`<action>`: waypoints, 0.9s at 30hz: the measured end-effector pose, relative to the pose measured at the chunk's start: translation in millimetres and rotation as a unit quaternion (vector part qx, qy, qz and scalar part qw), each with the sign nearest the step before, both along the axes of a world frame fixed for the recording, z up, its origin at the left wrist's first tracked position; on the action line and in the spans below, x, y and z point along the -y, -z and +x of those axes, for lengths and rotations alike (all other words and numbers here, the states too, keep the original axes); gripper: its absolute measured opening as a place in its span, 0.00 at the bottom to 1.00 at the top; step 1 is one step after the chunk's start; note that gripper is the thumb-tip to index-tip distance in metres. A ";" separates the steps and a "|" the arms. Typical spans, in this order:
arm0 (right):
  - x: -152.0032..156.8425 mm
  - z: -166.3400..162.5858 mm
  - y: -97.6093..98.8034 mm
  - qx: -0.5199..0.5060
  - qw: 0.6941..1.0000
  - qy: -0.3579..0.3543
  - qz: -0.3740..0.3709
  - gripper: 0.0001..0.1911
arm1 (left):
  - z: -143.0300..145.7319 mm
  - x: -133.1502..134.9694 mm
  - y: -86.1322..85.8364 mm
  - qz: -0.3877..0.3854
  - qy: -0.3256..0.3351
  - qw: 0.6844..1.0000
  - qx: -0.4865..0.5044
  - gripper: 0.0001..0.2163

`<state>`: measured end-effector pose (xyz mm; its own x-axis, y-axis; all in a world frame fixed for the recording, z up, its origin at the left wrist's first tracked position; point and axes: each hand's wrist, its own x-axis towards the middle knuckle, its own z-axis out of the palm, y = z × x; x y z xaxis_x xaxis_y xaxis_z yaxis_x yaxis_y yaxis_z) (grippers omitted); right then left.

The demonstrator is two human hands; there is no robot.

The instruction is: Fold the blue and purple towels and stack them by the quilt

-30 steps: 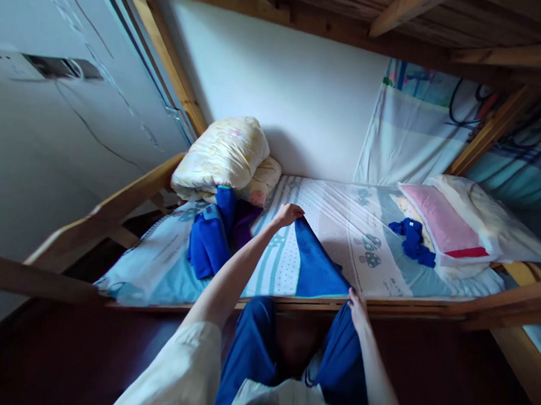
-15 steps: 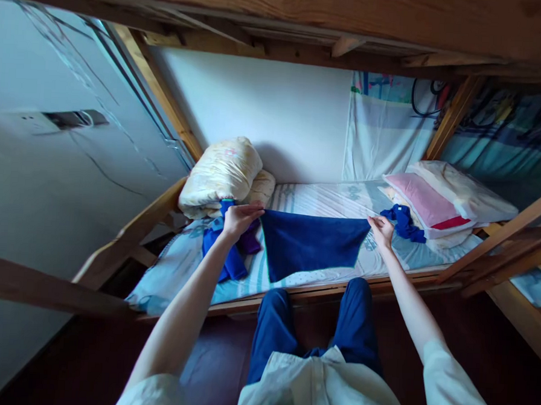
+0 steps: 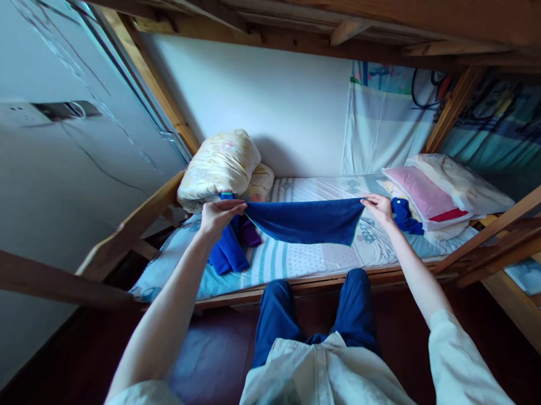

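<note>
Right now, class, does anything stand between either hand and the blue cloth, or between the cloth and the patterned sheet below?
Nothing visible does. The left hand and right hand each pinch an upper corner of the blue cloth. No obstacle shows between it and the patterned sheet, though the cloth hides part of that surface.

The blue cloth (image 3: 303, 221) partly hides the mattress (image 3: 304, 258); the upper bunk (image 3: 308, 4) is cut off.

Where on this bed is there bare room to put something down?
Bare mattress shows behind the held cloth, toward the wall, and along the front edge, right of the blue pile. It's crowded around the quilt and pink bedding.
</note>
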<state>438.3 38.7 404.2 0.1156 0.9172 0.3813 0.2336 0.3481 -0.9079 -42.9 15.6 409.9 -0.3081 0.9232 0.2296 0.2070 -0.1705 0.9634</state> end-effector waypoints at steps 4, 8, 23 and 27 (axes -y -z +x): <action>7.8 2.1 7.2 0.008 1.000 0.002 -0.016 0.29 | -0.4 11.2 6.1 -0.070 0.018 0.997 0.040 0.27; 26.8 10.5 16.7 0.021 0.998 -0.003 -0.055 0.28 | -5.2 27.6 15.8 -0.137 0.049 0.986 0.076 0.27; -6.2 16.7 76.5 -0.058 0.955 -0.044 -0.286 0.11 | 5.3 -15.1 103.1 -0.270 0.067 0.953 0.118 0.10; -54.4 -2.4 94.7 -0.068 0.961 0.013 -0.268 0.09 | 21.9 -63.8 114.2 -0.218 0.047 0.972 0.073 0.07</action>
<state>435.9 93.0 309.5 0.1572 0.9735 -0.1659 0.1024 -0.1831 -0.9777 -21.0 79.4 295.8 -0.2168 0.9487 -0.2300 0.0660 0.2493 0.9662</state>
